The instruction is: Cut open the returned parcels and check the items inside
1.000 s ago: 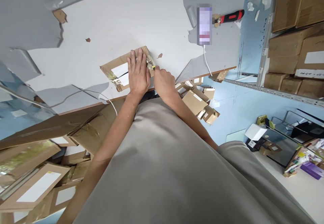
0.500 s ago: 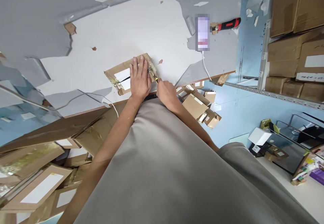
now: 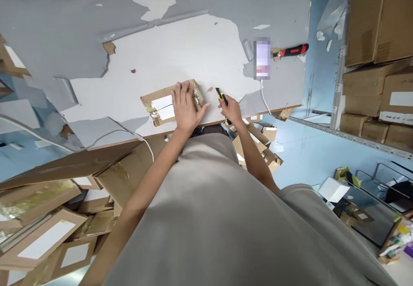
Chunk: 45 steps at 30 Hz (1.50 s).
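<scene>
A small taped cardboard box with a white label lies on the worktable near its front edge. My left hand rests on the box's top toward the right end, fingers apart and thumb stretched out past its near right corner. Shiny tape shows at both ends of the box. To the right of the box, my right hand is wrapped round a black and yellow utility knife. The knife points away from me and stands apart from the box.
At the table's right lie a phone on a white cable and a red-and-black handled tool. Cardboard boxes pile up below left. More boxes fill a metal shelf at the right.
My right hand has pulled the knife away from the box's right end, moving right. My left hand stays on the box, its thumb now spread. The whole view has shifted slightly.
</scene>
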### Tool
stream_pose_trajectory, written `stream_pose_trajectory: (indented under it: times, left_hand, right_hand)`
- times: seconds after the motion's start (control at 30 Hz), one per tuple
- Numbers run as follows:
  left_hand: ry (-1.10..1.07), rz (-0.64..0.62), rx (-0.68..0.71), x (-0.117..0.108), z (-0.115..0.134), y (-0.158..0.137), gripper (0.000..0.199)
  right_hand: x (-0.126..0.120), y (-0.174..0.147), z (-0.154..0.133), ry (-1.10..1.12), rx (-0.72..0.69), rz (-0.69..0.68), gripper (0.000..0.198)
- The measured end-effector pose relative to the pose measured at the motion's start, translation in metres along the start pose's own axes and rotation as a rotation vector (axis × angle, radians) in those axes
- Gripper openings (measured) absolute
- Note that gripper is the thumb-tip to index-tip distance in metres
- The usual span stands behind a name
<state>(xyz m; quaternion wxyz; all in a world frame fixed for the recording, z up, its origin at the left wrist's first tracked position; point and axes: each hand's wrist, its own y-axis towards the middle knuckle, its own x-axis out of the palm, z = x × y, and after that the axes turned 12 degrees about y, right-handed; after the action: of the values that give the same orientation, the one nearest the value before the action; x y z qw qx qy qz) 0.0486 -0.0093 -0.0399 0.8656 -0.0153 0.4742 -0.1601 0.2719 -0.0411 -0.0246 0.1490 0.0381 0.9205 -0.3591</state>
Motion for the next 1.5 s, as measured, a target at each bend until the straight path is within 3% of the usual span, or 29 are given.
stream_pose_trajectory:
  times: [0.17,0.37,0.53,0.63,0.73,0.83,0.97,1.1,1.23,1.3,1.37,1.5]
  left_hand:
    - [0.034,0.034,-0.128,0.001,0.015,0.012,0.059]
    - [0.176,-0.077,-0.197,-0.016,0.021,0.008,0.026]
    - [0.167,-0.011,-0.216,-0.044,0.017,0.007,0.003]
    - [0.035,0.067,-0.216,-0.077,0.01,-0.006,0.007]
    - [-0.152,0.137,-0.23,-0.109,0.003,-0.023,0.012]
    - [-0.34,0.157,-0.261,-0.124,-0.008,-0.036,0.023]
    - [-0.501,0.074,-0.338,-0.12,-0.037,-0.043,0.035]
    - [-0.541,0.006,-0.419,-0.108,-0.076,-0.05,0.03]
    - [-0.463,0.123,-0.492,-0.105,-0.09,-0.057,0.032]
    - [-0.312,0.235,-0.387,-0.11,-0.08,-0.057,0.045]
    - [-0.108,0.301,-0.17,-0.115,-0.062,-0.051,0.062]
    - [0.017,0.176,0.235,-0.109,-0.028,-0.027,0.051]
  right_hand:
    - [0.015,0.024,0.018,0.106,0.074,0.008,0.024]
    - [0.03,0.015,0.021,0.18,0.124,-0.003,0.023]
    - [0.036,0.002,0.016,0.252,0.098,0.015,0.027]
    - [0.034,-0.005,0.009,0.302,0.058,0.07,0.034]
    - [0.028,-0.016,-0.005,0.366,-0.069,0.115,0.043]
    - [0.024,-0.031,-0.027,0.387,-0.183,0.123,0.055]
    - [0.031,-0.049,-0.053,0.367,-0.232,0.117,0.065]
    - [0.053,-0.059,-0.056,0.348,-0.215,0.06,0.068]
    - [0.077,-0.066,-0.047,0.31,-0.206,0.036,0.068]
    - [0.085,-0.069,-0.043,0.275,-0.227,0.066,0.067]
    - [0.088,-0.069,-0.04,0.242,-0.246,0.09,0.068]
    - [0.089,-0.069,-0.035,0.197,-0.274,0.094,0.07]
